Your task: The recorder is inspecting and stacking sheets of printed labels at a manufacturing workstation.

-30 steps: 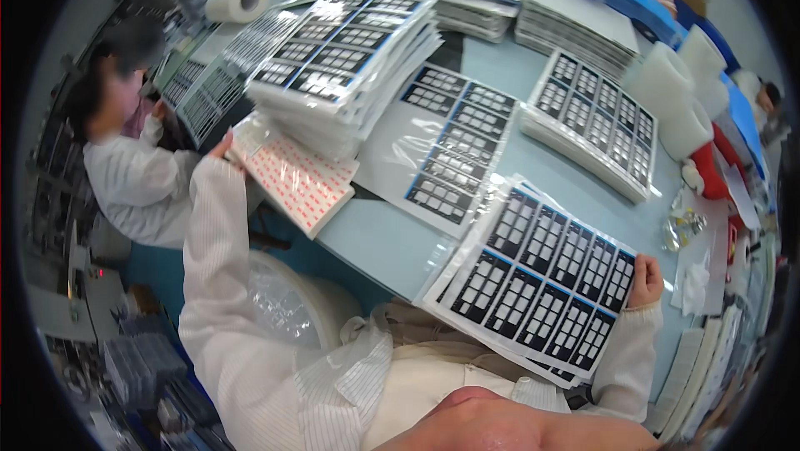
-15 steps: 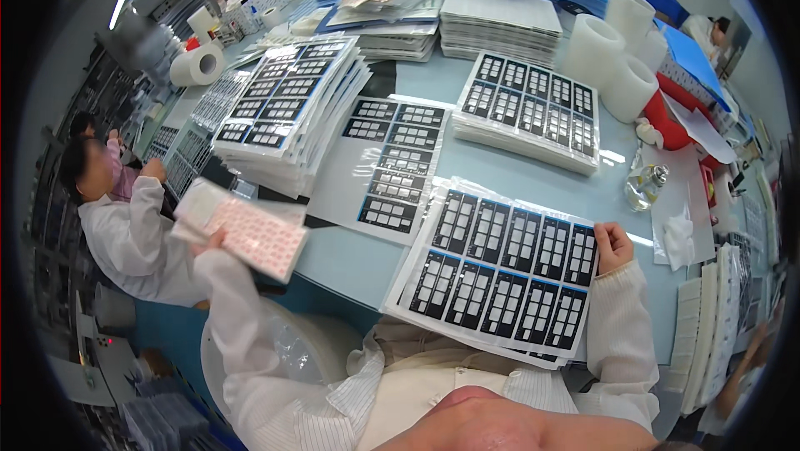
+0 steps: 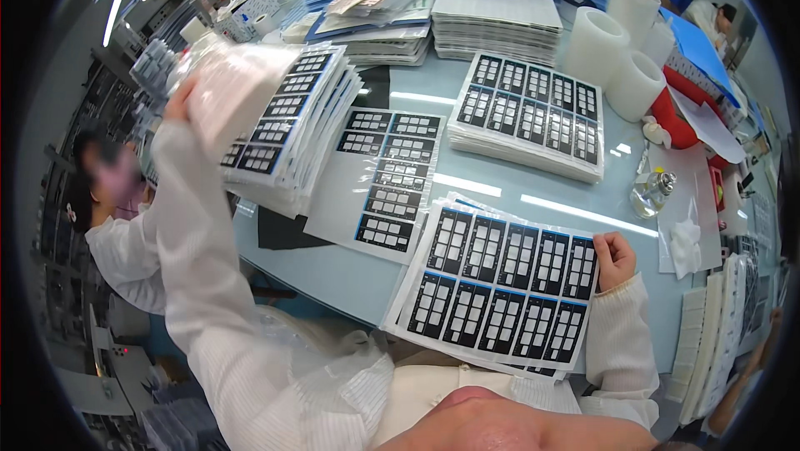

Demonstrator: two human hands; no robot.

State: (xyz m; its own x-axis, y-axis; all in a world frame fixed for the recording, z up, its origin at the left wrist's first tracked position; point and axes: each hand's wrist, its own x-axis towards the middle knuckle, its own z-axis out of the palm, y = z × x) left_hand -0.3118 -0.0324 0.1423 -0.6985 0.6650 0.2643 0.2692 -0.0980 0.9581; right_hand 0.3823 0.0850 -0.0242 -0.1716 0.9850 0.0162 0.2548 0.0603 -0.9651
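Note:
My left hand (image 3: 181,101) is closed on the edge of a thin stack of pale pink printed sheets (image 3: 237,88), blurred by motion. The pink sheets are over the left part of a tall stack of black-and-white label sheets (image 3: 292,107); whether they touch it I cannot tell. My right hand (image 3: 614,261) has curled fingers at the upper right corner of another pile of label sheets (image 3: 500,284), which lies at the table's near edge, partly over my lap. Between these piles lies a single label sheet (image 3: 392,176) with part of its labels gone, showing bare backing.
A neat stack of label sheets (image 3: 529,113) sits farther back, with white rolls (image 3: 637,84) behind it. A glass bottle (image 3: 652,192) and crumpled white tissue (image 3: 686,247) are at the right. Paper stacks (image 3: 496,22) line the back. A co-worker (image 3: 125,243) sits at the left.
My left hand has moved up and away from me with the pink sheets, from beside the table's near left edge to over the tall stack. My right hand stays at the pile's corner.

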